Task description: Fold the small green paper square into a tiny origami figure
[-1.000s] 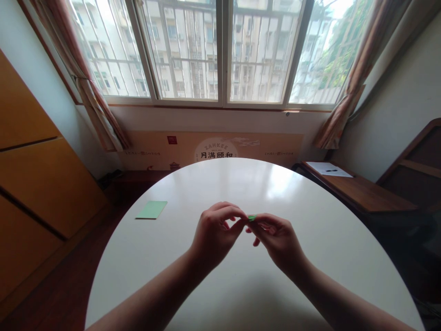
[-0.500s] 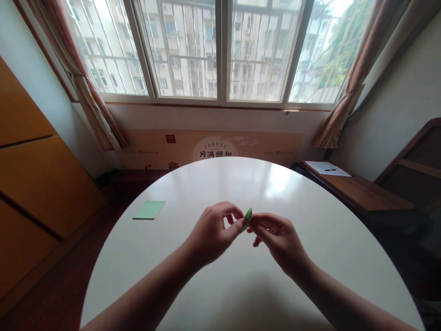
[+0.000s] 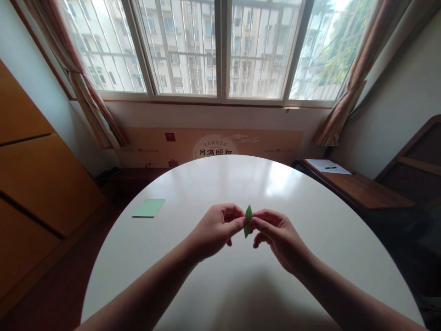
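Observation:
A small folded piece of green paper (image 3: 248, 220) is held upright above the table, its pointed ends up and down. On its left side, my left hand (image 3: 222, 227) pinches it between thumb and forefinger. From the right, my right hand (image 3: 275, 232) grips its other side the same way, with the lower fingers curled loosely beneath. The fingertips cover parts of the paper's sides. Farther left, a flat pale green stack of square paper (image 3: 149, 208) lies on the white round table (image 3: 193, 184), apart from both hands.
At the right, a wooden side table (image 3: 372, 188) bears a white sheet (image 3: 319, 165) with a dark pen (image 3: 330, 168) on it. A yellow-brown cabinet (image 3: 31, 184) stands to the left. Beyond the table are a printed banner (image 3: 268, 147) and a barred window.
The folded green paper has turned from lying nearly flat between the fingertips to standing upright, so more of it shows. Both hands stay near the same spot, their fingers shifted around it.

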Demonstrator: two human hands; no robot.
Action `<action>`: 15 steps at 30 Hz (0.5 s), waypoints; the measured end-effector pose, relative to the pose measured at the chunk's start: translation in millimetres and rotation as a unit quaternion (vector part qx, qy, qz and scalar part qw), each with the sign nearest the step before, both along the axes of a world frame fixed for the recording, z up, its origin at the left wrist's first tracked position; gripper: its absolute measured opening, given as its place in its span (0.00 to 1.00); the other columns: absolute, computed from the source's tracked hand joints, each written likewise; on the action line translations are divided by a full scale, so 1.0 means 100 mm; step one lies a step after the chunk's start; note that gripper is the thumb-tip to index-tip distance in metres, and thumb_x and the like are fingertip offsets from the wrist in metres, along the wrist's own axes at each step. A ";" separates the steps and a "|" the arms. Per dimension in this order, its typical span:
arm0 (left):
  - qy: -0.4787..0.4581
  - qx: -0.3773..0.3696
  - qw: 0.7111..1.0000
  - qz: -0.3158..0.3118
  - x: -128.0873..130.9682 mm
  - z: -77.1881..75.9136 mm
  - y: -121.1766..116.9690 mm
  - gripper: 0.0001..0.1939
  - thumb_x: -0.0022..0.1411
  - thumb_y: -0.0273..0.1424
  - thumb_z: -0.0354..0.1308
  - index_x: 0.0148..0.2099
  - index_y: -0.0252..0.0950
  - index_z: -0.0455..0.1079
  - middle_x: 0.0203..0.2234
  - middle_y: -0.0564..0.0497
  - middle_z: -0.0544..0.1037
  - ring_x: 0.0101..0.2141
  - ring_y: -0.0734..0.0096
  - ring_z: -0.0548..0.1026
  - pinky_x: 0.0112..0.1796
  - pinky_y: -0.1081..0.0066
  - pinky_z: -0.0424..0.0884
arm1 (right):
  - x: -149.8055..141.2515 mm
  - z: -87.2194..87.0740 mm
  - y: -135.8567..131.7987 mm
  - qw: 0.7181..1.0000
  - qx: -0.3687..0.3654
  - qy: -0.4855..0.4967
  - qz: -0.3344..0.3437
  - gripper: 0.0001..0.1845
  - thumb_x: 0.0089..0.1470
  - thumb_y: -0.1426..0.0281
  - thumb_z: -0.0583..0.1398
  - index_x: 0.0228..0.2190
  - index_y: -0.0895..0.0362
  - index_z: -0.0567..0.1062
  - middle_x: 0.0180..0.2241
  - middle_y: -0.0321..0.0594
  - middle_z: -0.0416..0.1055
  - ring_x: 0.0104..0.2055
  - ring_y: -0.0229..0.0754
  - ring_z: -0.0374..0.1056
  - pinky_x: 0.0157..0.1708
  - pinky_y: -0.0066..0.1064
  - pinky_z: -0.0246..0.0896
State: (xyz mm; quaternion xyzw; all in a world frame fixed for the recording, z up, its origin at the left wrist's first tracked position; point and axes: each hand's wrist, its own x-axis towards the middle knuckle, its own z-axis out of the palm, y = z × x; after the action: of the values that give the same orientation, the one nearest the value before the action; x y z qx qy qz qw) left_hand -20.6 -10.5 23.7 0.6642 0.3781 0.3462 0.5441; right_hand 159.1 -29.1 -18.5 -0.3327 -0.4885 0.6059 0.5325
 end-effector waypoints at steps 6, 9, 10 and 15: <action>-0.003 0.003 1.000 -0.020 -0.01 0.00 0.01 0.13 0.56 0.37 0.65 0.34 0.30 0.74 0.27 0.48 0.76 0.27 0.72 0.72 0.18 0.79 0.67 | 0.02 0.01 0.00 1.000 0.001 0.010 0.001 0.11 0.49 0.63 0.71 0.31 0.57 0.82 0.27 0.41 0.76 0.30 0.40 0.70 0.22 0.25 0.67; -0.005 -0.005 1.000 -0.014 -0.01 0.00 0.01 0.13 0.54 0.37 0.67 0.33 0.30 0.74 0.27 0.48 0.77 0.26 0.72 0.72 0.18 0.79 0.66 | 0.02 0.01 0.00 1.000 0.002 0.005 0.007 0.11 0.49 0.62 0.71 0.31 0.57 0.82 0.28 0.42 0.76 0.31 0.41 0.70 0.22 0.25 0.67; -0.007 -0.009 1.000 -0.013 0.00 0.00 0.01 0.13 0.53 0.37 0.67 0.33 0.30 0.74 0.26 0.48 0.77 0.25 0.72 0.72 0.18 0.79 0.66 | 0.02 0.02 0.00 1.000 0.002 0.004 0.009 0.11 0.49 0.62 0.71 0.31 0.58 0.82 0.28 0.42 0.76 0.31 0.41 0.70 0.22 0.25 0.67; -0.016 -0.034 0.999 -0.018 0.01 0.00 0.01 0.15 0.52 0.39 0.68 0.32 0.30 0.75 0.26 0.48 0.77 0.24 0.74 0.71 0.18 0.79 0.66 | 0.02 0.02 0.00 1.000 -0.002 0.008 0.011 0.12 0.50 0.60 0.70 0.27 0.57 0.81 0.26 0.40 0.74 0.29 0.40 0.70 0.22 0.25 0.67</action>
State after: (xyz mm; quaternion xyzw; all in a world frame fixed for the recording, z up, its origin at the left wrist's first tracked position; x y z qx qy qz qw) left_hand -19.4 -9.7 23.5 0.6460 0.3690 0.3343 0.5786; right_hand 161.4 -29.1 -16.4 -0.3238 -0.4869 0.6152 0.5289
